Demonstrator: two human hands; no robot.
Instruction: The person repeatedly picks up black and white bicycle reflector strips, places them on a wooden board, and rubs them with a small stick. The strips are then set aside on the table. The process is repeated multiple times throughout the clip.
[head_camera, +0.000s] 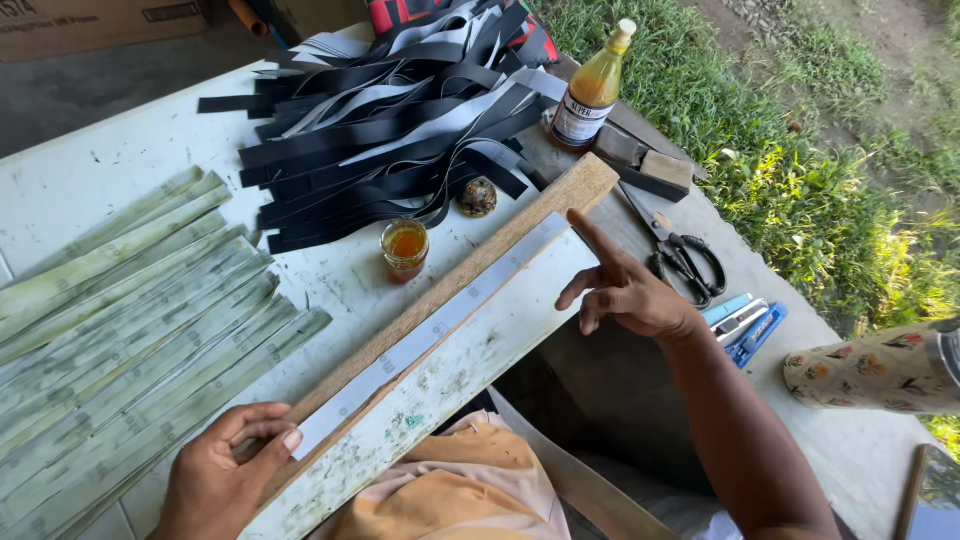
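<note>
A long white strip (430, 335) lies along a wooden board (470, 270) that runs diagonally on the white table (110, 165). My left hand (225, 470) pinches the strip's near end against the board with thumb and fingers. My right hand (625, 290) hovers by the strip's far end, index finger stretched out toward it, the other fingers curled, holding nothing.
Greenish strips (130, 330) lie stacked at left, a heap of black and white strips (390, 120) at the back. A small jar of amber liquid (405, 248), an amber bottle (590, 90), scissors (680, 255), a blue stapler (745, 322) and grass (830, 150) at right.
</note>
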